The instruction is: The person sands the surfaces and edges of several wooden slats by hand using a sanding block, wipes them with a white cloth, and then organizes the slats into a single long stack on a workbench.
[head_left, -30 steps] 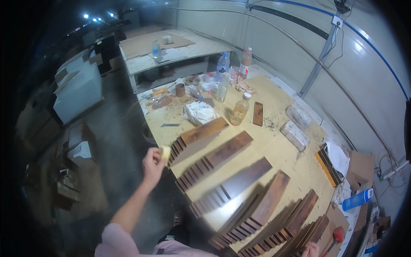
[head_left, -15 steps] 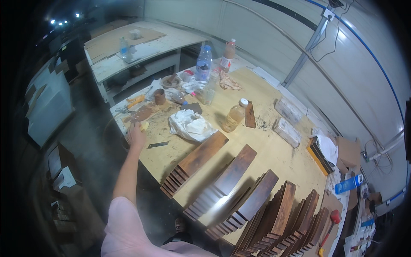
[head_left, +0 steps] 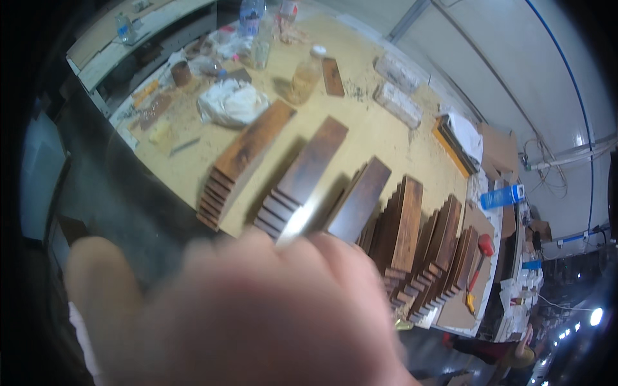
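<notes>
One bare hand (head_left: 277,315), blurred and very close, apparently the left: fingers seemingly curled; how far open the grip was, or whether it held anything, could not be told. Right hand: not made out.

Six stepped stacks of brown wooden boards (head_left: 312,164): laid in a row along the near side of the pale yellow surface (head_left: 364,128).

One red-headed tool with a red and yellow handle (head_left: 485,244): just beside the rightmost stack.

One pale yellow sponge-like block (head_left: 159,133): lying loose, near a thin grey metal strip (head_left: 185,146). Change noted: the hand, formerly at this block, had risen toward the camera, suggesting a pause in handling.

One crumpled white cloth (head_left: 230,103); beyond, one white-capped jar of amber liquid (head_left: 305,80).
</notes>
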The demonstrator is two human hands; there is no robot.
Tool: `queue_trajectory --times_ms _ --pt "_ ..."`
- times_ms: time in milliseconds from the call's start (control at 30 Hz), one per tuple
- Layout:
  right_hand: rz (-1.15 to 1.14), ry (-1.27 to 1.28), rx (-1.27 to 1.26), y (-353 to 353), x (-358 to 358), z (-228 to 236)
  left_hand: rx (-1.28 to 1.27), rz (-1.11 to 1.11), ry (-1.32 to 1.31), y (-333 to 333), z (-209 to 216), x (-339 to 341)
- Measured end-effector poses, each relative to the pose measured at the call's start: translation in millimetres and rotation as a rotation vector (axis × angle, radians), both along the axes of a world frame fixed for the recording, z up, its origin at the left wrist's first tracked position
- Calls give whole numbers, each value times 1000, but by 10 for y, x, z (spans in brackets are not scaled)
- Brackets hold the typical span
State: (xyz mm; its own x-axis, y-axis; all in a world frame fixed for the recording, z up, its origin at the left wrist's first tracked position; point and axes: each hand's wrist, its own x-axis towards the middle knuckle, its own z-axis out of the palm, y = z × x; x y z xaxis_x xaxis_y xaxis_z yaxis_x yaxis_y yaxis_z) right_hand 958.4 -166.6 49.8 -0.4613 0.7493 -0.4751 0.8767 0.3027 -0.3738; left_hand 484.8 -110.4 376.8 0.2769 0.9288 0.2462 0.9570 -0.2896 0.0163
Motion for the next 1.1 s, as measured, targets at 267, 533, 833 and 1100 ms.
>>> queue_trajectory --times_ms 267,533,833,1100 --pt "-77 34 -111 156 -145 128 -20 -407 -27 -419 87 722" --pt "-366 420 -349 59 383 -372 -79 -601 -13 -400 92 1334" --pt "85 252 3 185 324 -350 -71 -527 -28 -849 37 1509" --pt "124 242 35 226 240 -438 -47 -507 3 -863 40 1479"
